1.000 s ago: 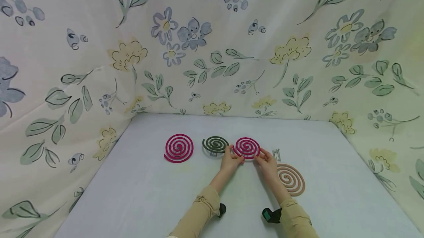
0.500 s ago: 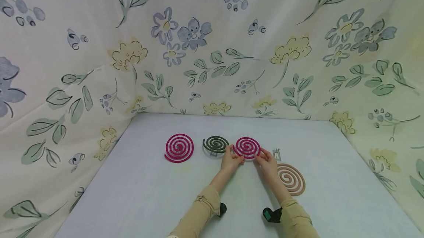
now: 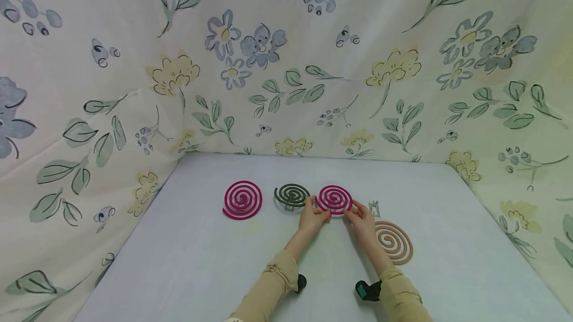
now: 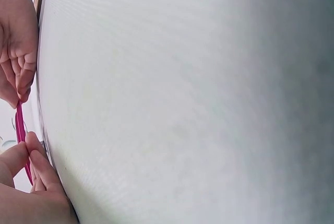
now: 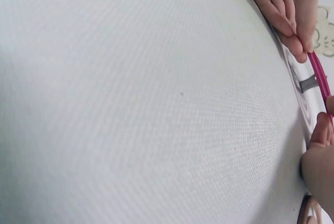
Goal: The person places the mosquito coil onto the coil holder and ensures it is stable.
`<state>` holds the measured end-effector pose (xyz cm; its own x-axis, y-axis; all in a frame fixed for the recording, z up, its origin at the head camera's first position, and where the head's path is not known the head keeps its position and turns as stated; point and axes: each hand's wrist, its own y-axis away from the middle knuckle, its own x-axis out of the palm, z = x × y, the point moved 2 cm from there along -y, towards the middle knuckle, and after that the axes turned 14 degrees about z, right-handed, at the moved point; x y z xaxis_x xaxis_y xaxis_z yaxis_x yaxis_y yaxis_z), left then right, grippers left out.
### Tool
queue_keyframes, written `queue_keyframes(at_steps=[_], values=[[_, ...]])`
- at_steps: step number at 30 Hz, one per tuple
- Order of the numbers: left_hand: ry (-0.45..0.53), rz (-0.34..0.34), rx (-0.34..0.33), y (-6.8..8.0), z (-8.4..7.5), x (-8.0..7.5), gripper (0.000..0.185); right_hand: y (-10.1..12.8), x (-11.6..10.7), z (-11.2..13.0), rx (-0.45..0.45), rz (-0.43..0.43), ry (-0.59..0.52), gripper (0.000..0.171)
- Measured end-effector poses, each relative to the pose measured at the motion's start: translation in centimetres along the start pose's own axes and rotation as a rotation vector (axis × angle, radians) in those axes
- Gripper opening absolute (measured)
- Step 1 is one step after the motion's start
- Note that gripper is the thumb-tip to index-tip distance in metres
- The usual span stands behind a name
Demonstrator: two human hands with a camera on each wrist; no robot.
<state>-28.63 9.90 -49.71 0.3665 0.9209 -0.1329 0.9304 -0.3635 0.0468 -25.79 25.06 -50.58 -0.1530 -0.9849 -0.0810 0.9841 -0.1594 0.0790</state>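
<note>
A crimson mosquito coil [image 3: 334, 197] is held level between both hands near the middle of the table's far half. My left hand [image 3: 312, 217] pinches its left front edge with thumb and fingers, and my right hand [image 3: 361, 221] pinches the right front edge. Edge-on in the right wrist view, the coil [image 5: 320, 75] shows as a thin strip with a small grey metal coil stand [image 5: 309, 83] close under it. Just left of my left fingertips, a dark green coil [image 3: 292, 195] sits raised on its own stand [image 3: 288, 208].
Farther left lies another crimson coil [image 3: 242, 200]. A bare metal stand [image 3: 374, 208] is on the white table [image 3: 179, 262] just right of my right hand. A tan coil [image 3: 395, 245] lies beside the right forearm, partly hidden by it. Floral cloth [image 3: 286, 113] surrounds the table.
</note>
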Motion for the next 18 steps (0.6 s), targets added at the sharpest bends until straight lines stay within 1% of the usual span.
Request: queue_keyframes(at_steps=[9,12,18], values=[[-0.027,0.000,-0.015,0.10,-0.18,-0.03,0.062,0.05,0.02,0.04,-0.019,0.000,-0.016,0.048],[-0.022,0.002,-0.023,0.18,-0.21,-0.06,0.062,0.01,-0.01,0.03,-0.029,0.005,-0.024,0.048],[-0.032,-0.002,-0.024,0.22,-0.26,0.03,0.062,-0.02,0.01,-0.03,-0.013,0.008,-0.014,0.048]])
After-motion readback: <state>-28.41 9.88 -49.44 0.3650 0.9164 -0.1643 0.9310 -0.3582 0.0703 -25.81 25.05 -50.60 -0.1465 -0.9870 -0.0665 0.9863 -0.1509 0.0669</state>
